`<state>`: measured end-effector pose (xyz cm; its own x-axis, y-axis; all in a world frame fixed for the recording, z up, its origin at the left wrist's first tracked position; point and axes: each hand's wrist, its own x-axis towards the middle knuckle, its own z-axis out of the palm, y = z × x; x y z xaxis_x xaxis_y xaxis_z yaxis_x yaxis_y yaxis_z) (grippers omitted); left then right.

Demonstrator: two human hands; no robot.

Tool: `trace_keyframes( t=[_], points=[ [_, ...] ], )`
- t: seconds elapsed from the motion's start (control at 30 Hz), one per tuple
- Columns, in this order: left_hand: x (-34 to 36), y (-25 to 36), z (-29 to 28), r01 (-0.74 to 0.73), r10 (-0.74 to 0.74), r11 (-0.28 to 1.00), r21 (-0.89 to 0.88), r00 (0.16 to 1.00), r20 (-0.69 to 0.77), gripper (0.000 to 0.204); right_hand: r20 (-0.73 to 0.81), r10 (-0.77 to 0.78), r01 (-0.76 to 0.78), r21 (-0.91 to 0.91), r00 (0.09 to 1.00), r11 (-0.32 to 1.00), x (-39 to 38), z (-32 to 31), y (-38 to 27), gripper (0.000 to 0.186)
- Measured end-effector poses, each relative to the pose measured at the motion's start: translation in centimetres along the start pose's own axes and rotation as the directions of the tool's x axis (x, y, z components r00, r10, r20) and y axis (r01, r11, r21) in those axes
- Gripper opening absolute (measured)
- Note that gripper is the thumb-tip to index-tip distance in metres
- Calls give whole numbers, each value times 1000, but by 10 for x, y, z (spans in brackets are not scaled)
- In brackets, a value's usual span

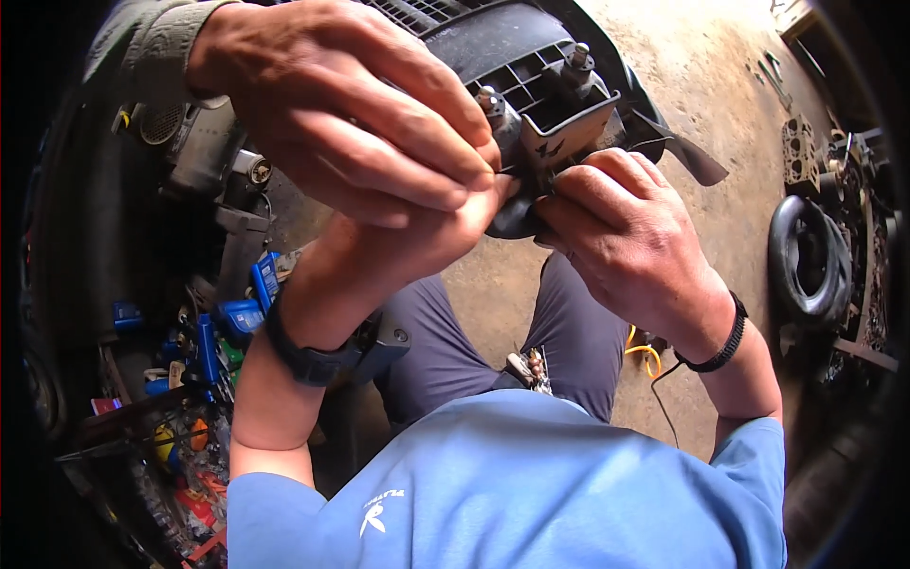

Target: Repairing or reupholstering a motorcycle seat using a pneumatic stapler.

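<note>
A black plastic assembly (512, 47) with a grid of ribs and two upright threaded posts is at the top of the head view, above my knees. Below the posts is a pale bracket plate (569, 133). My right hand (630, 223) has its fingers curled in under the plate's right side; what they pinch is hidden. My left hand (450, 232) reaches to the plate's lower left, its fingers mostly covered. Between my hands hangs a rounded black piece (517, 220). Another person's hand (351, 114), in a grey sleeve, reaches over my left hand, fingertips beside the left post.
On the right floor lie a black rubber ring (804, 256) and a perforated metal plate (799, 155), with tools (775, 78) farther off. Blue containers (237, 318) and clutter crowd the left. A dark machine part (213, 147) stands at upper left. A yellow cord (645, 356) lies by my right leg.
</note>
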<state>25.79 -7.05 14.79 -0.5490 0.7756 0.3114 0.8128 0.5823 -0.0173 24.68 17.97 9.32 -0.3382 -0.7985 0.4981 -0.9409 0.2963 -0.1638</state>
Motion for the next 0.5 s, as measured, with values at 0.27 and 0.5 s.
trace_keyframes(
  t=[0.27,0.5],
  points=[
    [-38,11,38,459,-511,830,-316,853,-104,14,-121,-264,253,-97,957,962,-3,15,-9,39],
    [-33,12,28,480,-544,792,-376,836,-78,15,-84,-142,139,-42,986,989,-4,22,-10,44]
  ],
)
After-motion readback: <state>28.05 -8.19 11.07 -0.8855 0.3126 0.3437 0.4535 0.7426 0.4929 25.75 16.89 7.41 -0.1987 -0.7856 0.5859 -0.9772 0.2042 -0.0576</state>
